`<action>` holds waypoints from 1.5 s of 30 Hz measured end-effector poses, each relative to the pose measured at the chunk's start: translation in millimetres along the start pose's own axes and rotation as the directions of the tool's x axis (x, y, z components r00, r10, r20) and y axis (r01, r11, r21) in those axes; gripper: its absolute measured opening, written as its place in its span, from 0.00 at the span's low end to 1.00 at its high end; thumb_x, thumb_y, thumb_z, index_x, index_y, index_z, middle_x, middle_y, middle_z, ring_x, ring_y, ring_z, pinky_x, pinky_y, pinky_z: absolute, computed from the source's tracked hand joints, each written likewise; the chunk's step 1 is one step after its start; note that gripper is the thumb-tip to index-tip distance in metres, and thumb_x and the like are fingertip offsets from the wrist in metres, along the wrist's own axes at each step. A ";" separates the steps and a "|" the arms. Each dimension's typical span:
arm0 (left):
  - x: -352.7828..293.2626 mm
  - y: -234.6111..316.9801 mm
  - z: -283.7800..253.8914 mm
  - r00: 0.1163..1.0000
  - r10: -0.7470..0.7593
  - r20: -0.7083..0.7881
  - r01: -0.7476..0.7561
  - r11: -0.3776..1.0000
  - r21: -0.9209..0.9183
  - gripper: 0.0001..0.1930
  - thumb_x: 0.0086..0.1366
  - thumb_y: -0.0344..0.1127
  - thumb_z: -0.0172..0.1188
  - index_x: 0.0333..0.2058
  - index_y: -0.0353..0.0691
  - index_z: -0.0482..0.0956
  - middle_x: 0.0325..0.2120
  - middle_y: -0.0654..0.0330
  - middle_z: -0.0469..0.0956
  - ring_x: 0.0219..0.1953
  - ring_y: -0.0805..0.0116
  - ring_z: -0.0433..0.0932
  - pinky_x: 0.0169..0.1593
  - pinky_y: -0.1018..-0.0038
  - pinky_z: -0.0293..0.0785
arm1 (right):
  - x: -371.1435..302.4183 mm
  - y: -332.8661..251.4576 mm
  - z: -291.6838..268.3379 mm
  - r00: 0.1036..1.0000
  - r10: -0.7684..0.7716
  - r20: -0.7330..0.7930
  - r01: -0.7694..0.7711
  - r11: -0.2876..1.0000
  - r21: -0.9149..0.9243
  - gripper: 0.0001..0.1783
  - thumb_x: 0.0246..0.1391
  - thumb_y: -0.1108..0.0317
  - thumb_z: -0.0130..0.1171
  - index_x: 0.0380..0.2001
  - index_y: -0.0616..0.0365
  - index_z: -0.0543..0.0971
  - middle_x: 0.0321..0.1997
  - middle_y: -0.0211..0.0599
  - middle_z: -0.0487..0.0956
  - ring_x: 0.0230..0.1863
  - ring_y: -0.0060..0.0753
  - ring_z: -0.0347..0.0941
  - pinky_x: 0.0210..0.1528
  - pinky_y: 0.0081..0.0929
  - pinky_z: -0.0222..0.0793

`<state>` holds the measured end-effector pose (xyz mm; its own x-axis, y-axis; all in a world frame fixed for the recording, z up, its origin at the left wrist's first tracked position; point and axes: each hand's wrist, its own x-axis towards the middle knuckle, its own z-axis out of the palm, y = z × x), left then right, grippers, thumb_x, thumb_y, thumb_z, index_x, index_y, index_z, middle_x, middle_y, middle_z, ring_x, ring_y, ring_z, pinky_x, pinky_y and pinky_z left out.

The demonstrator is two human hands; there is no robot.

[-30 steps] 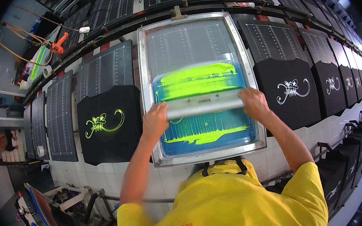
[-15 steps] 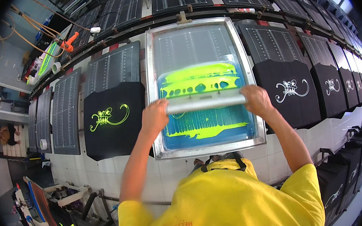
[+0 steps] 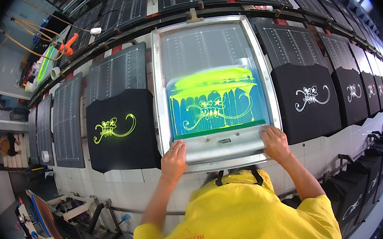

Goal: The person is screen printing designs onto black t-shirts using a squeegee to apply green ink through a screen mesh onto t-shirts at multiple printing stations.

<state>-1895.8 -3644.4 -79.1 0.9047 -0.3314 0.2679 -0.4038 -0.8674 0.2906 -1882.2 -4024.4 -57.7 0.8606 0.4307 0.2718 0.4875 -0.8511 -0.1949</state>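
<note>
A metal-framed printing screen (image 3: 160, 81) lies flat on the long table, its blue mesh smeared with neon yellow-green ink (image 3: 211, 81) around a scorpion-like design. A wide metal squeegee (image 3: 223, 142) rests at the near end of the screen. My left hand (image 3: 173, 160) grips its left end and my right hand (image 3: 275, 142) grips its right end. A black shirt (image 3: 120, 131) to the left carries the design in yellow-green. Another black shirt (image 3: 311, 98) to the right carries it in white.
More black shirts with white prints (image 3: 358, 92) run along the table to the right. Dark gridded pallets (image 3: 68, 122) lie to the left and behind. Racks and tools (image 3: 49, 220) stand on the floor at lower left. An orange tool (image 3: 69, 43) lies at the back left.
Both hands have drawn the squeegee from mid-screen down to the near end, leaving the design showing through the ink on the mesh.
</note>
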 end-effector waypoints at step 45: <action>-44.0 27.7 -12.2 0.989 -0.033 0.142 0.045 0.996 -0.081 0.27 0.46 0.19 0.55 0.50 0.31 0.70 0.54 0.51 0.68 0.61 0.50 0.64 0.65 0.57 0.61 | -46.4 -43.1 -22.0 0.987 0.086 0.138 -0.094 0.994 0.050 0.34 0.28 0.69 0.73 0.44 0.62 0.73 0.52 0.44 0.71 0.58 0.49 0.67 0.57 0.40 0.67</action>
<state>-1948.4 -3649.4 -71.6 0.9277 -0.3519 0.1252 -0.3725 -0.8486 0.3756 -1946.4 -4014.2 -41.2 0.9114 0.3930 0.1217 0.4114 -0.8718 -0.2660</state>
